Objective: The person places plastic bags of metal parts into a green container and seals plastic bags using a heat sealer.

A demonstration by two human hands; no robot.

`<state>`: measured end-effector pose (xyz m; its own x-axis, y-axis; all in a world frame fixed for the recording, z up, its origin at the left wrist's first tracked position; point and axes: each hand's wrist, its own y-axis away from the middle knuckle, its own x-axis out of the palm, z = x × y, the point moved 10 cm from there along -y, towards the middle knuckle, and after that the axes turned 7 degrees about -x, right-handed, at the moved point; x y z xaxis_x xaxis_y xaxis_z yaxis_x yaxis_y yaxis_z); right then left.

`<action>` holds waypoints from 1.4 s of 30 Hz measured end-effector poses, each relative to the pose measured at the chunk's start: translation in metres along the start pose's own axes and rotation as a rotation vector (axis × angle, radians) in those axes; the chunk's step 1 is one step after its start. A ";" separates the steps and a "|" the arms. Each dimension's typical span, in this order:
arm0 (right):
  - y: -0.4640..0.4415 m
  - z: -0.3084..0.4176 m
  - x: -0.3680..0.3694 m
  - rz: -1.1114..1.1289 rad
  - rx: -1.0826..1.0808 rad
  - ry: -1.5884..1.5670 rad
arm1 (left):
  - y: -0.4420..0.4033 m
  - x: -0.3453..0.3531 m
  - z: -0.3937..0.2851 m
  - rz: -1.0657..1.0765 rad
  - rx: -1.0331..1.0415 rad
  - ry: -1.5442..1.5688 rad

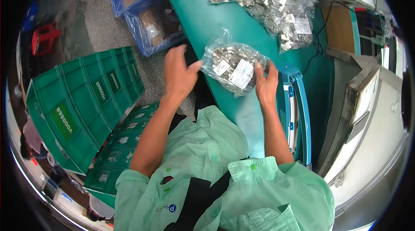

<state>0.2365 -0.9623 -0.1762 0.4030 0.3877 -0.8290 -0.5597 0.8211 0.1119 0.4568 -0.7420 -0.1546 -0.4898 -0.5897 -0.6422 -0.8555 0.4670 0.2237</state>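
Observation:
A clear plastic bag (pixel 231 64) full of small metal pieces lies on the green table (pixel 190 13), with white labels on its top. My left hand (pixel 179 73) is at the bag's left side, over the table edge, fingers apart and the thumb near the plastic. At the right side of the bag, my right hand (pixel 266 82) has its fingers apart, the fingertips at the plastic. Larger bags of similar metal pieces (pixel 276 4) lie farther back on the table, some with labels.
Green crates (pixel 84 101) stand at the left. Blue bins lined with plastic (pixel 151 23) are on the floor beyond the table's left edge. A blue file holder (pixel 302 114) stands right of my right forearm. A black cable (pixel 317 43) runs behind it.

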 end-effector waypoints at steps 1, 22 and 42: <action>0.006 -0.010 0.004 -0.014 0.140 -0.219 | -0.007 0.000 -0.028 -0.054 0.202 -0.043; 0.178 0.262 0.081 0.920 -0.172 -0.873 | 0.191 -0.148 0.139 0.099 -0.104 1.446; 0.746 0.515 0.217 1.464 -1.715 -0.105 | 0.708 -0.347 0.376 -0.747 -0.971 0.750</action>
<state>0.2793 -0.0497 0.0094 -0.7454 0.2572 -0.6150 -0.2875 -0.9564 -0.0514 0.0839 0.0410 -0.0489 0.4073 -0.8361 -0.3676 -0.5712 -0.5472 0.6118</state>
